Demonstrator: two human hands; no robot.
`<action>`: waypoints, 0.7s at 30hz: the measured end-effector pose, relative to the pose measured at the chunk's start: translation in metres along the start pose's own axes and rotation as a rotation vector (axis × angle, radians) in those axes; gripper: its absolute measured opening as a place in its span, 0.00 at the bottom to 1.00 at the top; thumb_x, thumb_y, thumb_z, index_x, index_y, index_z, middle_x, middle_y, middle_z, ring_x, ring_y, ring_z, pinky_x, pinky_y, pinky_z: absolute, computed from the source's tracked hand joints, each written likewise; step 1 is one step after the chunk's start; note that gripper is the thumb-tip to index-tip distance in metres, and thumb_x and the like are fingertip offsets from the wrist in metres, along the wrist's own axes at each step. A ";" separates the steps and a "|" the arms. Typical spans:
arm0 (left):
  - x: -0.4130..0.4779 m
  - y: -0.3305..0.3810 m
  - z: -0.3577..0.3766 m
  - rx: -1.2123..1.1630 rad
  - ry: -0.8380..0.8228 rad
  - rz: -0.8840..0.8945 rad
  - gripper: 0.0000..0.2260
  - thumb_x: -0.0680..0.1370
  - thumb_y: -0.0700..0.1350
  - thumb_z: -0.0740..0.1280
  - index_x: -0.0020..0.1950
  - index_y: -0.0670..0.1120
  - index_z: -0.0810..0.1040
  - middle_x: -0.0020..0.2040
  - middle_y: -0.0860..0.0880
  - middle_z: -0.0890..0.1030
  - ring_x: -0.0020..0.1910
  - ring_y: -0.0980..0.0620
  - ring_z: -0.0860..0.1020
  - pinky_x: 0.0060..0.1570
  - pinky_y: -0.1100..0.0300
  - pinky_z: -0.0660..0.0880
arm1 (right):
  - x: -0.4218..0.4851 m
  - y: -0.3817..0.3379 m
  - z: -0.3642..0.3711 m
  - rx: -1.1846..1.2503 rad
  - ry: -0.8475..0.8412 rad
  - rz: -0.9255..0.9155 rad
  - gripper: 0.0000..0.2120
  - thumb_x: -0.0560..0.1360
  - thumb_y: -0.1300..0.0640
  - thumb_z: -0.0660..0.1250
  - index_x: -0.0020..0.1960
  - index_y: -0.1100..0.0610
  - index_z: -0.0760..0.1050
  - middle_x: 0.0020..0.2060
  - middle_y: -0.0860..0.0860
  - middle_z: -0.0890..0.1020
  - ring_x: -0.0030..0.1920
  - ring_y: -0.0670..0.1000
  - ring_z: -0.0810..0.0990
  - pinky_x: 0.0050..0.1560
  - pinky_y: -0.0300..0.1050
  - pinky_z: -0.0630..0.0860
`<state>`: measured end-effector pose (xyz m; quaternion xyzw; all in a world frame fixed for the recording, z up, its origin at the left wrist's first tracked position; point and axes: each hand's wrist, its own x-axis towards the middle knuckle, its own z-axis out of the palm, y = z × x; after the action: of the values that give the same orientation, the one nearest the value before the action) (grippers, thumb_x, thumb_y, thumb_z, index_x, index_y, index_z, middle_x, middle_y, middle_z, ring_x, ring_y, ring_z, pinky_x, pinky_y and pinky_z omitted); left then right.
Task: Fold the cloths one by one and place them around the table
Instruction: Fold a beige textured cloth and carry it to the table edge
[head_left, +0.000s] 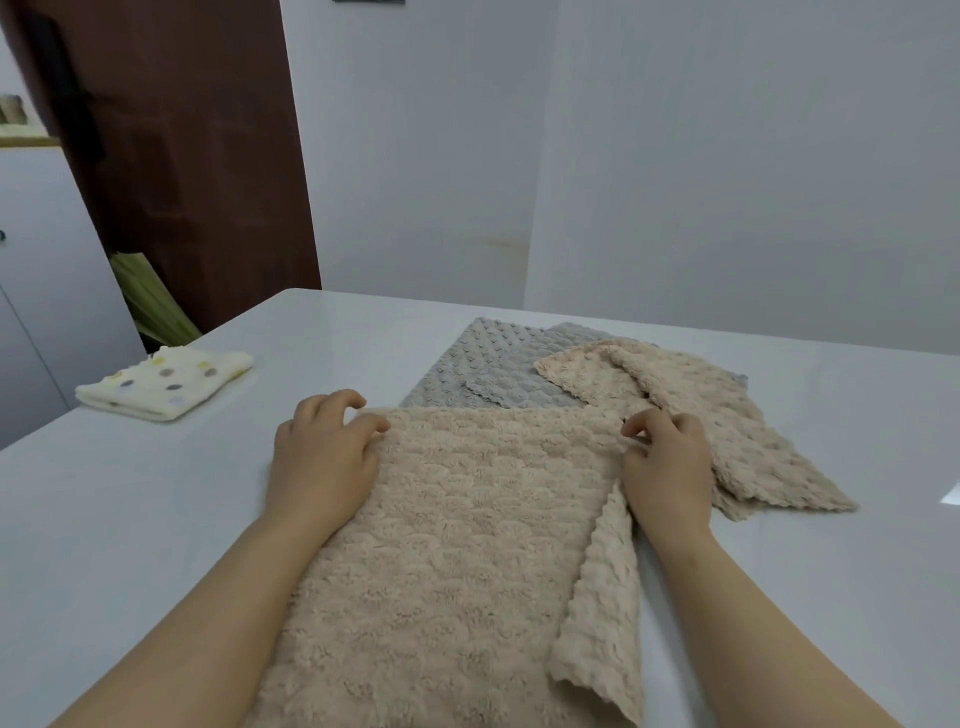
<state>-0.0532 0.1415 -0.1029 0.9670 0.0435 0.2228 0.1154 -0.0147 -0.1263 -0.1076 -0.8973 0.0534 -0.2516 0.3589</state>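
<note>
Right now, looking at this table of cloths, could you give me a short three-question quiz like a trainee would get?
1. True or false: the spotted cloth near the left edge of the table is already folded.
2. Which thing lies partly on the grey cloth? A) the far beige cloth B) the spotted cloth C) a book
3. Which cloth do the left hand and the right hand grip at its far corners?
Key: 1 true. 2 A. 3 the near beige cloth.
</note>
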 end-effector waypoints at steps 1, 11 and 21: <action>-0.004 0.001 -0.003 -0.029 0.024 0.040 0.10 0.76 0.42 0.64 0.55 0.49 0.81 0.59 0.47 0.77 0.60 0.42 0.71 0.55 0.50 0.66 | -0.005 -0.001 -0.004 0.050 -0.020 -0.020 0.11 0.72 0.68 0.60 0.48 0.58 0.78 0.47 0.50 0.70 0.57 0.57 0.71 0.53 0.48 0.68; -0.057 0.006 -0.020 -0.061 -0.435 0.264 0.40 0.61 0.70 0.38 0.71 0.62 0.61 0.72 0.62 0.60 0.72 0.61 0.56 0.71 0.55 0.50 | -0.054 0.000 -0.049 0.037 -0.474 -0.202 0.10 0.74 0.47 0.64 0.35 0.46 0.76 0.48 0.38 0.74 0.57 0.45 0.65 0.58 0.40 0.57; -0.092 0.005 -0.042 -0.274 -0.078 0.311 0.19 0.68 0.59 0.54 0.41 0.52 0.82 0.37 0.61 0.78 0.40 0.60 0.73 0.41 0.74 0.64 | -0.088 0.019 -0.089 0.192 -0.388 -0.166 0.11 0.67 0.50 0.69 0.30 0.55 0.76 0.43 0.44 0.82 0.51 0.47 0.76 0.49 0.39 0.68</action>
<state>-0.1536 0.1331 -0.1039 0.9453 -0.1417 0.2040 0.2114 -0.1328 -0.1707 -0.1022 -0.8918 -0.1148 -0.1071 0.4242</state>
